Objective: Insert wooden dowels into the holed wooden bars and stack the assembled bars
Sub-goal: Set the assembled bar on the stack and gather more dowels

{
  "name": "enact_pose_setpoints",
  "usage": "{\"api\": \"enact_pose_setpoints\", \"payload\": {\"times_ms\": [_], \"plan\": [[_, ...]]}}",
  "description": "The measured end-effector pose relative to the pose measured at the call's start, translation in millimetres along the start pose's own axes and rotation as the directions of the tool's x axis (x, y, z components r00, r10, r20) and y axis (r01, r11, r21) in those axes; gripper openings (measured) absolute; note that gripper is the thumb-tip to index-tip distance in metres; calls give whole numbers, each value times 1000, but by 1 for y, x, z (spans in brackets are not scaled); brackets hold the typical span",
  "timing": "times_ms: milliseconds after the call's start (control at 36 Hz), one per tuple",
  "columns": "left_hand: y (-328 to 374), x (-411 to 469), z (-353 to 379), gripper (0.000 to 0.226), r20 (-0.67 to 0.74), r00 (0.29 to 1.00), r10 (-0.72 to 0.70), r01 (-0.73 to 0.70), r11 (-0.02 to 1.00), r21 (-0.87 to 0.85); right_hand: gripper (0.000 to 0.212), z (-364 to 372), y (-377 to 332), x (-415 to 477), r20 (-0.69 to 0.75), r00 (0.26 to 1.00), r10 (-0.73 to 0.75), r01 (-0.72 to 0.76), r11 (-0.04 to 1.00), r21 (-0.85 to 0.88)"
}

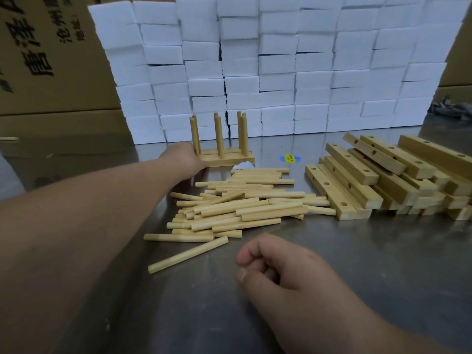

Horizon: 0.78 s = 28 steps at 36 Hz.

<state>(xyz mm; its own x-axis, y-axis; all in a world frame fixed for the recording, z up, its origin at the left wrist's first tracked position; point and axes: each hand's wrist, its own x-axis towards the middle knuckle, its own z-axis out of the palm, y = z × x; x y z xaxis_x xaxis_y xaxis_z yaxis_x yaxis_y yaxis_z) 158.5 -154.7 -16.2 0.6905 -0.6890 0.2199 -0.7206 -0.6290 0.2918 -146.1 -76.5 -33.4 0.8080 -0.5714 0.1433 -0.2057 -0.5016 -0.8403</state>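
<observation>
Right hand [275, 272] loosely curled, empty; loose dowel [188, 254] just left, lying diagonal. Left hand [184, 159] touches assembled bars [227, 158], grip unclear.

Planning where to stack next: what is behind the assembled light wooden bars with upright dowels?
A wall of stacked white foam blocks stands behind the assembled wooden bars. Their upright dowels cover parts of its lowest rows; the left hand hides the bars' left end.
</observation>
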Motion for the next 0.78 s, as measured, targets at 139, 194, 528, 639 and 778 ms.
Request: {"api": "enact_pose_setpoints", "payload": {"times_ms": [139, 194, 528, 639, 778], "plan": [[6, 0, 2, 29, -14, 1000, -14, 14, 1000, 24, 26, 0, -1, 1, -7, 1000, -9, 9, 1000, -15], [8, 1, 4, 31, -25, 999, -24, 25, 999, 22, 28, 0, -1, 1, -8, 1000, -16, 16, 1000, -25], [9, 3, 12, 32, -2, 998, -67, 67, 997, -33, 29, 0, -1, 1, -13, 1000, -20, 20, 1000, -23], [10, 5, 14, 32, -2, 997, -75, 75, 996, -39, 25, 0, 0, 1, -7, 1000, -15, 15, 1000, -23], [8, 6, 15, 33, -9, 997, -77, 76, 996, -55, 26, -1, -1, 2, 3, 1000, -15, 15, 1000, -21]]}}
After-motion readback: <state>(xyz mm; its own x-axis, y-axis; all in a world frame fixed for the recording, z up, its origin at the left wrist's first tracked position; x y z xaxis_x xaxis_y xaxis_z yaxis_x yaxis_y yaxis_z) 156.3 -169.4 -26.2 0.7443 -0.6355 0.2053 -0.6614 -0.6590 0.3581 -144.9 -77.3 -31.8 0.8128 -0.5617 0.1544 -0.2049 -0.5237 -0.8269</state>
